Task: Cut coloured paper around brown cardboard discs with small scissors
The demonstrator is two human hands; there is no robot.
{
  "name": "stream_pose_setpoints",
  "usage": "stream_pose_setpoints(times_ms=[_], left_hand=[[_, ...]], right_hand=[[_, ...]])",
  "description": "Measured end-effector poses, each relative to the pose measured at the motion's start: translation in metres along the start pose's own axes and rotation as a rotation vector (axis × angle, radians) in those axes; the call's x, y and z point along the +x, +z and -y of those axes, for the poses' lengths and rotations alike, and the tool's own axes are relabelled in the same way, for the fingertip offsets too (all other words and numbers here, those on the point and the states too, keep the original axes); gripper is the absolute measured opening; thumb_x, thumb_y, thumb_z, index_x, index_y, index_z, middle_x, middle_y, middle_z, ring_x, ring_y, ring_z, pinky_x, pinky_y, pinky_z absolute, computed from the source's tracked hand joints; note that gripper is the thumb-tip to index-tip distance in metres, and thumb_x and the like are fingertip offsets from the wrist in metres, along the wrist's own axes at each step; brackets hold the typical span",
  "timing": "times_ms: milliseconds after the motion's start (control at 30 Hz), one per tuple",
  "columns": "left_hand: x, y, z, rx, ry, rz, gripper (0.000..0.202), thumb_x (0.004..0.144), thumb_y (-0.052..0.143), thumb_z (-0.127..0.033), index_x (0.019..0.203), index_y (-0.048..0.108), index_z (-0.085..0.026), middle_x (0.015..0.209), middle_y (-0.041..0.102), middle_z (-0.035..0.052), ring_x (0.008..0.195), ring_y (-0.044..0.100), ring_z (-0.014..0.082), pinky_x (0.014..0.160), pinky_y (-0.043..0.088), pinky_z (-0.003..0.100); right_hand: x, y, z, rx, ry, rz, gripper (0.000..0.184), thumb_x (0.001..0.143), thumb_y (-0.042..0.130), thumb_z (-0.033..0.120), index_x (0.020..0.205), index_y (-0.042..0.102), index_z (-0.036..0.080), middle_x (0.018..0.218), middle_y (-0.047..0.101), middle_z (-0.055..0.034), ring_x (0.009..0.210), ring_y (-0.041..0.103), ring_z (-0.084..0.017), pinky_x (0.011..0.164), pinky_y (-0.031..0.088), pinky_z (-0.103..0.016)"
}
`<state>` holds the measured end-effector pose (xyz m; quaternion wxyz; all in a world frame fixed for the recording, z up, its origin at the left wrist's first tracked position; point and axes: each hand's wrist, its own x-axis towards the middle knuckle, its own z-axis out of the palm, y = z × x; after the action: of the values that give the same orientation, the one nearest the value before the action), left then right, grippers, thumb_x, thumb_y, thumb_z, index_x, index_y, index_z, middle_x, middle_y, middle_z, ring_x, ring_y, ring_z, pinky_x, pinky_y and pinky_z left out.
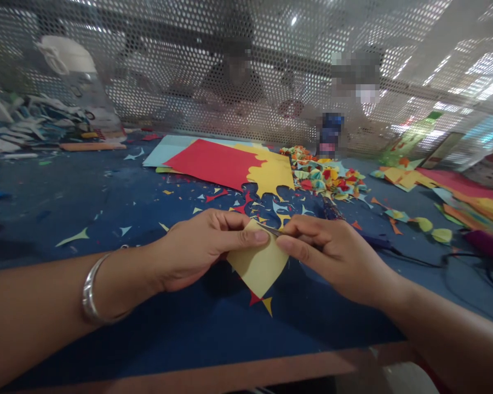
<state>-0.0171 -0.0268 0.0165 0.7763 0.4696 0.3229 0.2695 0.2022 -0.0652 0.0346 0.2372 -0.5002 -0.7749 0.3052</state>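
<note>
My left hand [201, 246] is closed in a pinch on the top edge of a small folded yellow paper piece [258, 265] held just above the blue table [107, 208]. My right hand [332, 254] is closed around a thin dark tool, probably scissors, whose tip [271, 230] touches the paper's upper edge. A silver bangle [91, 293] sits on my left wrist. Red and yellow paper scraps [261, 302] lie right under the piece.
Red [213, 164], yellow [271, 172] and light blue sheets lie at the back centre, beside a heap of folded colourful paper bits [328, 178]. More sheets are stacked at the right [464, 200]. A black cable [456, 262] runs at the right. Other people sit behind a perforated screen [246, 71].
</note>
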Motion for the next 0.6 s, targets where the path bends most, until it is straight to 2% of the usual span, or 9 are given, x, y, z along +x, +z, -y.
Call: stream_pose_setpoints(times_ms=[133, 333, 467, 600], left_hand=[[-0.0003, 0.0006, 0.0003, -0.003, -0.004, 0.013, 0.014, 0.08, 0.081, -0.028, 0.077, 0.077, -0.016, 0.075, 0.074, 0.0015, 0.07, 0.064, 0.0119, 0.069, 0.047, 0.023], [-0.0009, 0.0003, 0.001, 0.017, -0.011, 0.001, 0.018, 0.075, 0.085, -0.032, 0.076, 0.077, -0.016, 0.076, 0.074, 0.0022, 0.071, 0.063, 0.013, 0.069, 0.046, 0.024], [-0.0009, -0.0002, 0.0018, 0.024, -0.012, 0.005, 0.016, 0.078, 0.082, -0.031, 0.077, 0.077, -0.016, 0.077, 0.074, 0.0023, 0.072, 0.063, 0.0131, 0.071, 0.046, 0.025], [0.0, -0.0003, 0.001, 0.021, -0.012, 0.005, 0.016, 0.077, 0.083, -0.031, 0.076, 0.077, -0.016, 0.076, 0.074, 0.0019, 0.071, 0.063, 0.0128, 0.069, 0.046, 0.024]], right_hand=[[0.0001, 0.0004, -0.0006, -0.007, -0.006, -0.001, 0.038, 0.1, 0.05, 0.049, 0.082, 0.061, 0.018, 0.069, 0.05, 0.0019, 0.062, 0.042, -0.012, 0.054, 0.031, -0.027], [0.001, 0.0012, -0.0002, -0.012, -0.008, 0.0, 0.038, 0.1, 0.05, 0.05, 0.082, 0.061, 0.018, 0.069, 0.051, 0.002, 0.062, 0.042, -0.011, 0.054, 0.031, -0.026], [0.0006, 0.0011, -0.0004, -0.014, -0.008, 0.0, 0.038, 0.099, 0.05, 0.05, 0.08, 0.059, 0.019, 0.066, 0.046, 0.0036, 0.059, 0.038, -0.011, 0.053, 0.03, -0.026], [0.0003, 0.0009, -0.0004, -0.008, -0.003, 0.005, 0.039, 0.099, 0.05, 0.051, 0.081, 0.059, 0.019, 0.066, 0.048, 0.0032, 0.059, 0.039, -0.011, 0.053, 0.03, -0.026]])
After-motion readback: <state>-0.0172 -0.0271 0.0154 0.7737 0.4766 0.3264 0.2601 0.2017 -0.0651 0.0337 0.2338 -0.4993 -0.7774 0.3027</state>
